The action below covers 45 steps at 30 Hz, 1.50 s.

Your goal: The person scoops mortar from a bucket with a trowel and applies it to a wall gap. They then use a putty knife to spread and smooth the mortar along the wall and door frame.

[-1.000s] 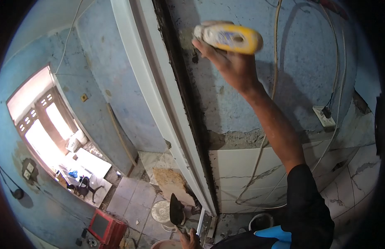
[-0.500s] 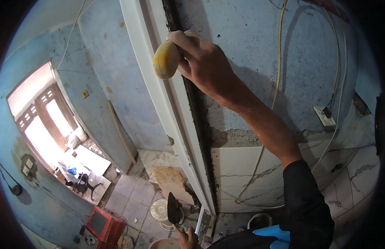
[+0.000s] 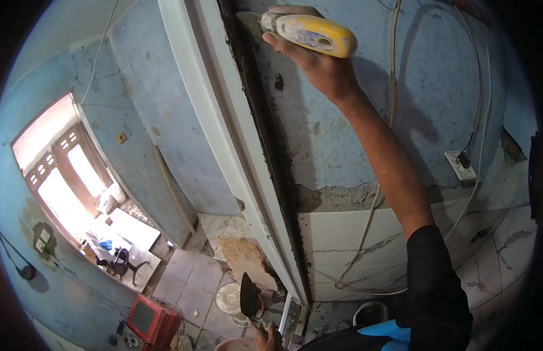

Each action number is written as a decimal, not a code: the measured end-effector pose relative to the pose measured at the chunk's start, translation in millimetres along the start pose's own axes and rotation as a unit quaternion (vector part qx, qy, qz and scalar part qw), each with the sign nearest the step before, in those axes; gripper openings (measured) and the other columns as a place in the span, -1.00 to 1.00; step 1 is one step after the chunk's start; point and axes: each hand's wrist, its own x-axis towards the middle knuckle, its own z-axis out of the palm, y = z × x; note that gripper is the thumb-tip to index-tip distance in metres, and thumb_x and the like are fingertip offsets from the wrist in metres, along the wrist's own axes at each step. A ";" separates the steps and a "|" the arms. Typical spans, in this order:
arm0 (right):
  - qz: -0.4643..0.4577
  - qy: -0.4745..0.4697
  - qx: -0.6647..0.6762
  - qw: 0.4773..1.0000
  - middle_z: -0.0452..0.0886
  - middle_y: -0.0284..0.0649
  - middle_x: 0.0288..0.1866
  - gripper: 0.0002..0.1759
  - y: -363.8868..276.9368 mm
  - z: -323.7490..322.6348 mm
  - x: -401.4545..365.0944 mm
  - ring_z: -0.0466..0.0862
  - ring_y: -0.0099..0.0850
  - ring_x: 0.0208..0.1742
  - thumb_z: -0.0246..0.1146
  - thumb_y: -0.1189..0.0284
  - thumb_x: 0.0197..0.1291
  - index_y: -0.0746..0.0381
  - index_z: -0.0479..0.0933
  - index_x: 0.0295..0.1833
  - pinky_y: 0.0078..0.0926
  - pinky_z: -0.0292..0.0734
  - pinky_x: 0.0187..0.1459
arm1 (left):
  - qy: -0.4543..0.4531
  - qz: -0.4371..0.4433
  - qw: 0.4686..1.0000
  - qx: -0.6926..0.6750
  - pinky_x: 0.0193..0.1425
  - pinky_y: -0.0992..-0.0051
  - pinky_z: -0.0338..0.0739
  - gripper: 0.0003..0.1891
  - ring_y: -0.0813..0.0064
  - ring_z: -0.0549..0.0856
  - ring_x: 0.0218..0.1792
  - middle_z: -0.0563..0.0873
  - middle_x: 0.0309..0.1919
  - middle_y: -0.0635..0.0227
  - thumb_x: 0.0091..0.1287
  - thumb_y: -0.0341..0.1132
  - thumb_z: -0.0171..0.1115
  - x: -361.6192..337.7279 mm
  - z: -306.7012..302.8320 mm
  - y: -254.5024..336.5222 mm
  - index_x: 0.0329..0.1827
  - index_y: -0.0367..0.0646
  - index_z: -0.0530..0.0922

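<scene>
My right hand grips a yellow-handled scraper high on the blue wall, beside the dark rough gap along the white frame. Smears mark its handle, which tilts to the right; its blade end points left toward the gap and is hard to make out. Low in the view, my left hand is closed around a trowel with a dark pointed blade, held above a pinkish bucket.
Marbled tiles cover the lower wall, with a hanging cable and a socket to the right. On the floor stand a lidded pail, a dark bucket and a red box. A doorway opens at left.
My right hand has moved up and right, off the frame's edge onto the blue wall, and the scraper's handle has swung to point right. My left hand keeps the trowel low.
</scene>
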 end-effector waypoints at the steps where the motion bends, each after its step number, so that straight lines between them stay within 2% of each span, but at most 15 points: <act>1: 0.001 0.001 0.000 1.000 0.60 -0.28 -0.23 -0.65 2.5 2.5 -1.3 0.63 -0.56 -0.31 0.32 0.45 0.16 0.32 0.46 0.03 -0.67 0.65 -0.30 | 0.000 0.000 1.000 0.001 -0.70 0.60 0.24 -0.85 0.66 0.36 -0.72 0.39 -0.69 0.50 0.40 -0.24 0.09 -0.9 -0.7 -4.3 -0.19 -0.13 0.43; 4: -0.065 0.005 -0.049 0.997 0.62 -0.28 -0.15 -0.63 7.4 9.8 -9.4 0.65 -0.50 -0.13 0.30 0.52 0.16 0.30 0.45 0.09 -0.61 0.66 -0.10 | -0.028 -0.027 0.998 0.044 -0.68 0.60 0.27 -0.84 0.65 0.36 -0.72 0.40 -0.68 0.49 0.40 -0.24 0.08 -4.4 -1.1 7.0 -0.15 -0.14 0.42; 6: -0.033 0.044 -0.002 0.998 0.69 -0.23 -0.18 -0.64 9.3 14.0 -23.4 0.71 -0.46 -0.15 0.36 0.36 0.12 0.24 0.53 0.01 -0.54 0.67 -0.18 | -0.054 -0.104 0.993 -0.015 -0.62 0.51 0.44 -0.28 0.50 0.54 -0.62 0.57 -0.46 0.22 0.30 -0.45 0.08 -1.0 2.4 67.2 0.43 -0.20 -0.15; 13: -0.006 -0.003 -0.011 1.000 0.65 -0.17 -0.13 -0.64 -23.2 3.7 -87.2 0.69 -0.43 -0.17 0.35 0.44 0.12 0.25 0.50 0.03 -0.57 0.68 -0.17 | -0.046 -0.116 0.992 -0.010 -0.63 0.49 0.45 -0.32 0.49 0.53 -0.64 0.58 -0.45 0.20 0.31 -0.44 0.09 -0.7 -1.3 55.7 0.40 -0.23 -0.10; 16: 0.181 0.078 0.123 0.973 0.64 -0.11 -0.24 -0.70 -32.4 -1.6 -81.6 0.70 -0.43 -0.26 0.31 0.41 0.17 0.35 0.51 -0.06 -0.57 0.72 -0.35 | -0.040 -0.088 0.995 0.031 -0.52 0.50 0.49 -0.33 0.48 0.57 -0.56 0.60 -0.40 0.19 0.32 -0.42 0.10 0.0 -2.8 32.6 0.39 -0.24 -0.07; 18: 0.238 0.063 0.136 0.960 0.63 -0.10 -0.25 -0.68 -35.0 -7.9 -67.8 0.70 -0.43 -0.28 0.31 0.39 0.16 0.39 0.50 -0.08 -0.56 0.73 -0.38 | -0.035 0.042 0.994 0.091 -0.67 0.61 0.28 -0.78 0.64 0.36 -0.71 0.41 -0.66 0.49 0.40 -0.25 0.08 -0.2 -7.1 -39.7 -0.02 -0.14 0.38; 19: 0.294 0.046 0.149 0.943 0.63 -0.09 -0.27 -0.66 -33.8 -10.1 -63.2 0.70 -0.44 -0.30 0.31 0.37 0.16 0.43 0.50 -0.10 -0.54 0.74 -0.42 | -0.037 0.042 0.994 0.091 -0.67 0.61 0.28 -0.78 0.64 0.36 -0.71 0.41 -0.66 0.49 0.40 -0.25 0.08 -0.5 -3.5 -7.6 -0.02 -0.14 0.38; 21: 0.301 0.034 0.157 0.940 0.62 -0.06 -0.26 -0.61 -27.5 -5.7 -58.0 0.70 -0.42 -0.31 0.31 0.34 0.16 0.49 0.48 -0.11 -0.55 0.73 -0.47 | -0.050 -0.142 0.988 -0.028 -0.67 0.62 0.28 -0.69 0.63 0.37 -0.70 0.42 -0.64 0.49 0.40 -0.26 0.09 -3.4 2.1 49.7 0.11 -0.14 0.31; 24: 0.326 0.034 0.172 0.929 0.59 -0.06 -0.24 -0.55 -20.8 3.3 -49.9 0.71 -0.40 -0.39 0.32 0.32 0.15 0.51 0.43 -0.07 -0.55 0.74 -0.46 | -0.031 -0.025 0.999 0.030 -0.69 0.63 0.25 -0.62 0.66 0.33 -0.72 0.40 -0.65 0.51 0.40 -0.28 0.09 -9.1 2.6 28.7 0.21 -0.12 0.24; 28: 0.286 0.071 0.165 0.941 0.59 -0.08 -0.28 -0.52 -19.8 12.5 -29.0 0.72 -0.39 -0.42 0.35 0.31 0.11 0.51 0.43 -0.05 -0.60 0.72 -0.45 | -0.031 0.030 0.999 0.010 -0.72 0.65 0.17 -0.74 0.71 0.28 -0.73 0.35 -0.68 0.54 0.39 -0.30 0.09 -3.5 -0.9 -18.8 0.08 -0.11 0.33; 30: 0.256 0.082 0.151 0.951 0.59 -0.07 -0.29 -0.52 -19.0 15.1 -11.3 0.71 -0.36 -0.40 0.35 0.32 0.11 0.49 0.43 -0.05 -0.55 0.74 -0.43 | -0.032 -0.077 0.995 -0.048 -0.75 0.65 0.09 -0.87 0.74 0.24 -0.74 0.30 -0.71 0.57 0.39 -0.32 0.10 -2.4 0.3 -16.1 -0.08 -0.09 0.38; 33: 0.230 0.095 0.137 0.959 0.62 -0.10 -0.28 -0.55 -24.4 15.8 22.3 0.71 -0.38 -0.33 0.36 0.34 0.11 0.42 0.45 0.01 -0.51 0.75 -0.34 | 0.012 -0.050 0.994 -0.095 -0.75 0.65 0.06 -0.90 0.74 0.23 -0.75 0.28 -0.72 0.58 0.38 -0.32 0.11 1.0 5.5 4.4 -0.21 -0.08 0.38; 35: 0.315 0.097 0.185 0.926 0.58 -0.18 -0.24 -0.63 -27.8 12.4 48.9 0.65 -0.46 -0.34 0.31 0.41 0.15 0.42 0.44 -0.01 -0.59 0.71 -0.41 | 0.015 -0.057 0.995 -0.080 -0.75 0.65 0.06 -0.90 0.74 0.23 -0.75 0.29 -0.71 0.58 0.38 -0.32 0.11 2.6 6.2 0.5 -0.20 -0.08 0.38; 43: 0.251 0.166 0.244 0.922 0.58 -0.12 -0.27 -0.64 -1.9 10.6 119.1 0.69 -0.35 -0.42 0.28 0.40 0.18 0.47 0.42 -0.05 -0.55 0.73 -0.46 | 0.000 -0.006 0.999 -0.049 -0.74 0.64 0.13 -0.86 0.72 0.25 -0.74 0.33 -0.68 0.55 0.37 -0.35 0.11 14.6 10.6 -44.6 -0.11 -0.13 0.37; 45: 0.169 0.217 0.295 0.915 0.58 -0.12 -0.27 -0.66 0.2 4.8 122.2 0.69 -0.35 -0.44 0.26 0.43 0.19 0.46 0.42 -0.06 -0.54 0.72 -0.46 | -0.003 0.028 0.999 -0.037 -0.73 0.64 0.14 -0.84 0.72 0.26 -0.73 0.34 -0.67 0.54 0.37 -0.36 0.12 20.2 8.5 -57.1 -0.08 -0.14 0.36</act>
